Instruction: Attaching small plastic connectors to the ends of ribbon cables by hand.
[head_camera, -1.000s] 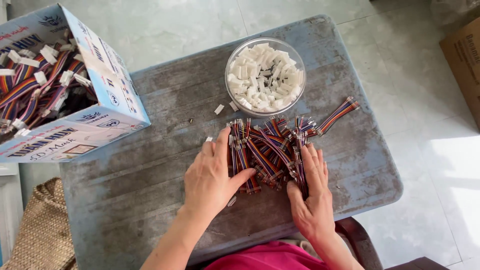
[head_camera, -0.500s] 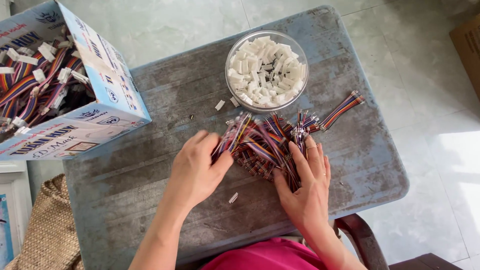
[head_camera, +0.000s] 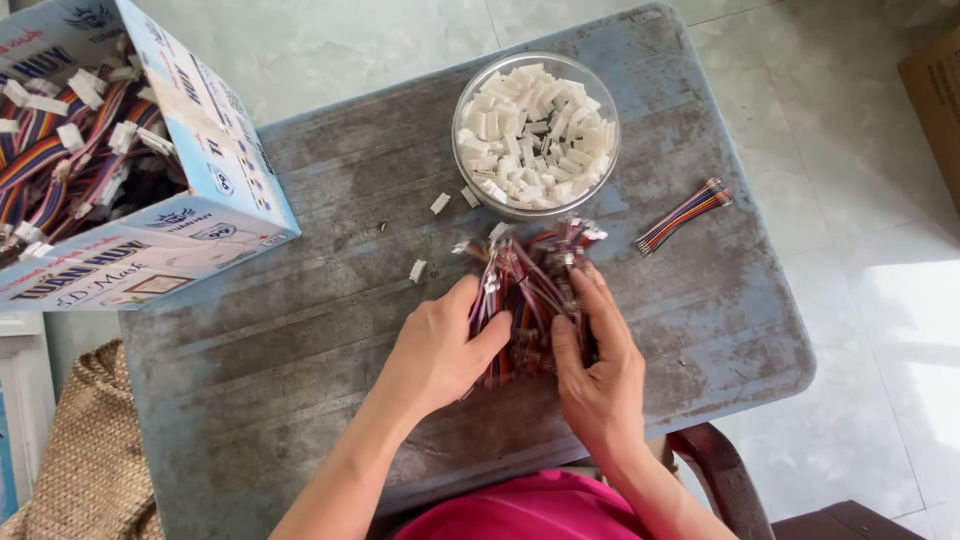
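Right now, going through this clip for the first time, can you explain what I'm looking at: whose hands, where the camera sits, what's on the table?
There is no machine: a person works with bare hands, filmed by a camera on their head looking down. The left hand and right hand gather a bundle of multicoloured wires between them on a worn grey table. Behind it stands a clear bowl of small white plastic connectors, with a few loose connectors beside it. One separate wire strip lies to the right. A tilted cardboard box at left holds more wires.
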